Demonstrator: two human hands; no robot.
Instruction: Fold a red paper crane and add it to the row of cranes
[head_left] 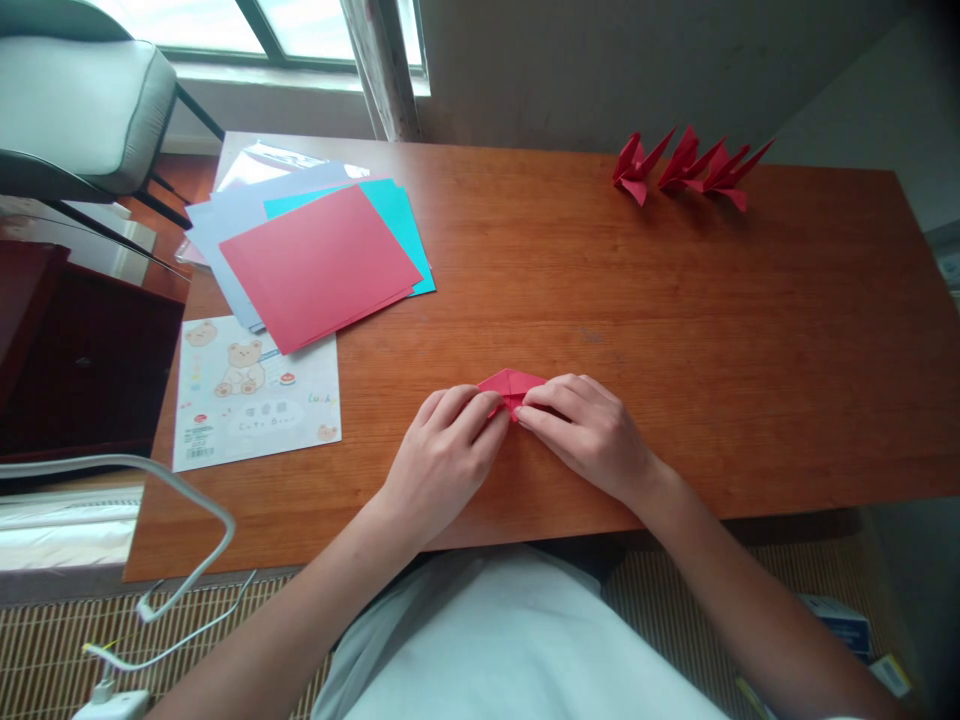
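Observation:
A small folded piece of red paper [511, 383] lies at the near part of the wooden table, between my two hands. My left hand [454, 450] pinches its left side, thumb and fingers together. On the right side, my right hand [589, 430] grips the paper with thumb and fingertips. Creases and a flap show at the paper's middle; its outer ends are covered by my fingers. Several folded red paper cranes [686, 170] stand in a row at the table's far right.
Red sheets [322, 265] lie over turquoise sheets [414, 240] and pale blue sheets [206, 215] at the left. Beside them is a card with bear drawings [259, 400]. A white cable [187, 480] curves past the table's left corner. A chair [90, 110] stands beyond.

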